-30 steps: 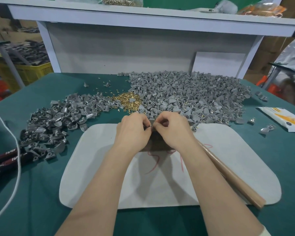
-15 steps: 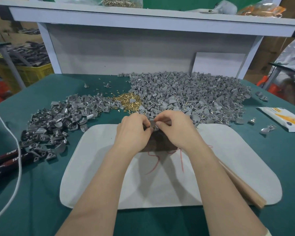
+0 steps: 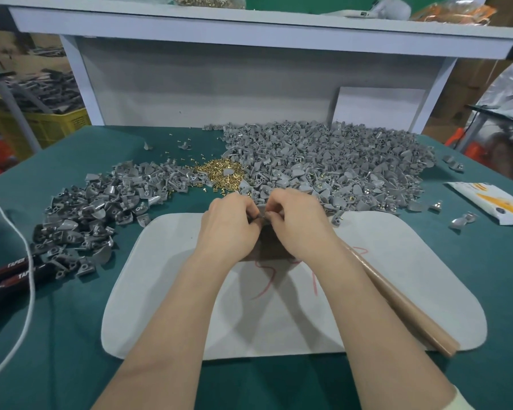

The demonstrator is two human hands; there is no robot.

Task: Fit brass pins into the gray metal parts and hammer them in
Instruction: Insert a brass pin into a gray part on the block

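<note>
1. The left hand and right hand meet fingertip to fingertip. Both grips are closed tight, fingers curled, pinching one small gray part between them. Whether a pin is already in it cannot be told, as the fingers cover most of it.
2. The held part sits above a brown block, which lies at the far edge of a white mat; the hands hide most of the block.
3. A wooden handle lies on the mat's right side and slants toward the near right corner. Its upper end is hidden under the right wrist.
4. Red scribbles mark the mat between the forearms.
5. Just beyond the hands, on the green desk, lies a small heap of brass pins.
6. A large pile of gray parts spreads to the right of the pins, and some of its parts show brass. A smaller pile of gray parts spreads to the left.
7. At the desk's left edge lie black-and-red pliers, crossed by a white cord.
8. At the right edge lies a white-and-yellow packet, with a few stray gray pieces near it.
9. A pale shelf runs across the back, above the desk.
</note>
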